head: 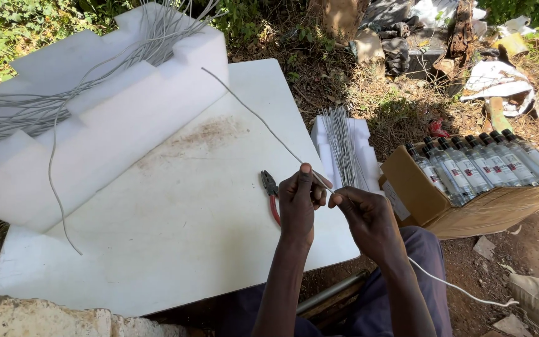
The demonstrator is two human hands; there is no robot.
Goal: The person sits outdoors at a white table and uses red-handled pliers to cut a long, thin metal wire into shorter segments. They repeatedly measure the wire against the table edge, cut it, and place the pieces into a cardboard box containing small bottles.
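A long thin grey wire (254,115) runs from the far side of the white table (157,206) to my hands and trails off past my right leg. My left hand (297,203) pinches the wire over the table's right edge. My right hand (363,215) grips the same wire just beside it, the two hands almost touching. Red-handled pliers (272,196) lie on the table directly left of my left hand.
Stepped white foam blocks (95,118) with a bundle of grey wire (26,112) fill the table's left side. A foam piece holding cut wire lengths (343,150) stands right of the table. An open cardboard box of bottles (475,181) sits on the dirt at right.
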